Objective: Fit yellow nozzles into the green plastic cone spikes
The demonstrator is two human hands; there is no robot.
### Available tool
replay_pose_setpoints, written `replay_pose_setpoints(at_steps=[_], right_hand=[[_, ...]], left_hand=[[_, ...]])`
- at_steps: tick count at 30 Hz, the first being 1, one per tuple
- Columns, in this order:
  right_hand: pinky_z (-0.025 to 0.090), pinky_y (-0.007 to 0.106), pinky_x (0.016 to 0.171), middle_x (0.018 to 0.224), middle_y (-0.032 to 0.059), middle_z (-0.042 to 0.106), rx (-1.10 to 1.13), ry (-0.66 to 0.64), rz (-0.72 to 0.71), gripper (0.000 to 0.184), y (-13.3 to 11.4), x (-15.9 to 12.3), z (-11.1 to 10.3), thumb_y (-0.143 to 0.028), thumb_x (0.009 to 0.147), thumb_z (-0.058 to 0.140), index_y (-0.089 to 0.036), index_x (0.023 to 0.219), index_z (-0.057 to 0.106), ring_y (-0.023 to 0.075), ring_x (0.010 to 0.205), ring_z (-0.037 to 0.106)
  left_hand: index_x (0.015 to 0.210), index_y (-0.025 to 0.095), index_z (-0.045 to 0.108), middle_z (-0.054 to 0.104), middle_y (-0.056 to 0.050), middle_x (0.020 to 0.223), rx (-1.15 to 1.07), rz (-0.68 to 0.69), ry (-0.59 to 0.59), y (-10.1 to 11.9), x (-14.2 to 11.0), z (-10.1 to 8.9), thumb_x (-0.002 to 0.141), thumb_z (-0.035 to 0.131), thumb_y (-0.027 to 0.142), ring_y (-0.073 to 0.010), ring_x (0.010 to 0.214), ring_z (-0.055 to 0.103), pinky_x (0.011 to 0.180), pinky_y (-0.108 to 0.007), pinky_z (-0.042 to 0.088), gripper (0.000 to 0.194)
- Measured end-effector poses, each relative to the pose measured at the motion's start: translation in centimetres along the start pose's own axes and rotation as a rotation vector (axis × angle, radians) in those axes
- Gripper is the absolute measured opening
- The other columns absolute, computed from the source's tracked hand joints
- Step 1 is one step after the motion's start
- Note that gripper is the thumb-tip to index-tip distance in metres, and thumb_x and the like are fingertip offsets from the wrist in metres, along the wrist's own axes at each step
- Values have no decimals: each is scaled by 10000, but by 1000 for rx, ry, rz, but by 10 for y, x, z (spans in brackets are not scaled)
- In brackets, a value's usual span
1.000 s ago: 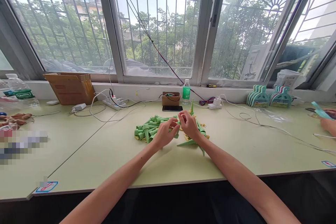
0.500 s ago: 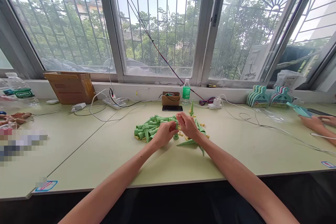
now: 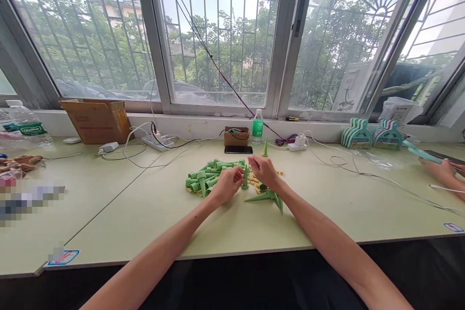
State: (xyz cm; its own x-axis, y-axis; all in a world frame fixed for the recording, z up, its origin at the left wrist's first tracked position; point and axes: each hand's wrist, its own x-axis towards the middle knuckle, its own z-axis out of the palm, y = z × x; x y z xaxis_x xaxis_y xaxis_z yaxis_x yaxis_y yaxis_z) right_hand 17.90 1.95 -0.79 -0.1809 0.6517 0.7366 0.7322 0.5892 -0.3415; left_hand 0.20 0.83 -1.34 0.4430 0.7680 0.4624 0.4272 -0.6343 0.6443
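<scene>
A green cone-shaped plastic spike (image 3: 245, 178) stands upright on the table between my hands, its wider collar at the bottom. My left hand (image 3: 228, 185) is just left of it, fingers loosely bent and a little apart, with nothing visible in them. On the other side, my right hand (image 3: 265, 173) is raised with curled fingers pressed together; whatever they pinch is hidden. Behind my left hand lies a heap of green spikes and tubes (image 3: 202, 179). Small yellow pieces (image 3: 257, 185) are scattered beside my right hand. Several spikes (image 3: 262, 196) lie under my right wrist.
Another spike (image 3: 266, 147) stands behind my right hand. Farther back are a phone (image 3: 238, 149), a small cardboard box (image 3: 232, 138) and a green-labelled bottle (image 3: 257, 127). Cables and a power strip (image 3: 158, 143) lie along the wall. At right, another person's hand (image 3: 439, 168) holds a turquoise item.
My left fingers have loosened from the upright spike, which now shows more fully. My right hand has shifted slightly right, away from its tip. The other person's turquoise item has tilted.
</scene>
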Motion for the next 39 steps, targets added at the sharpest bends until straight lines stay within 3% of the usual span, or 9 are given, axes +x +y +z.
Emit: replay_pose_setpoints(at_steps=[7,13,17,21,25,28,34,39], right_hand=[[251,232,551,620,7,544,-129,-110,94,308,12,0,-2,-321,954,418,-182,705,536,119,557,422],[310,231,619,707,33,628,-116,-289,36,160,23,-2,5,-198,868,550,-165,726,616,132,657,507],[329,232,649,717,36,635,-113,-335,19,151,28,-2,10,-167,843,588,-158,699,633,133,680,513],[334,230,652,699,29,617,-83,-266,3,185,25,-1,10,-185,854,584,-152,673,609,128,672,505],[319,237,595,621,6,559,14,-115,19,382,12,1,3,-333,982,380,-164,706,584,120,588,461],[335,242,604,624,10,555,82,-70,11,464,1,2,0,-390,1007,274,-169,758,597,124,583,470],[327,232,600,642,2,537,101,-120,-58,401,-9,-1,2,-431,978,369,-174,737,561,117,596,440],[280,227,558,581,-29,449,57,-152,-62,362,-8,-3,8,-369,946,437,-184,635,435,102,548,355]], left_hand=[[861,181,588,647,-13,710,48,52,205,9,-1,-4,842,526,257,-123,623,591,590,-221,463,99],[853,191,573,583,33,588,60,37,358,15,-2,-9,876,506,317,-101,505,520,571,-224,428,145],[840,193,572,581,35,588,63,49,350,15,-2,-8,867,510,307,-101,506,521,570,-223,427,132],[826,192,570,600,28,614,44,53,323,14,-2,-7,853,516,289,-100,520,536,558,-214,425,115],[820,189,570,589,26,605,53,46,307,12,-2,-7,853,508,290,-102,529,533,578,-218,427,123],[823,189,570,568,30,587,67,34,295,11,-2,-7,858,498,302,-104,520,514,580,-223,419,138],[817,188,574,586,28,587,108,17,283,10,-2,-7,852,507,298,-105,528,511,577,-223,395,133],[785,187,580,599,25,566,143,-2,213,9,-3,-7,847,501,277,-108,505,499,571,-233,378,134]])
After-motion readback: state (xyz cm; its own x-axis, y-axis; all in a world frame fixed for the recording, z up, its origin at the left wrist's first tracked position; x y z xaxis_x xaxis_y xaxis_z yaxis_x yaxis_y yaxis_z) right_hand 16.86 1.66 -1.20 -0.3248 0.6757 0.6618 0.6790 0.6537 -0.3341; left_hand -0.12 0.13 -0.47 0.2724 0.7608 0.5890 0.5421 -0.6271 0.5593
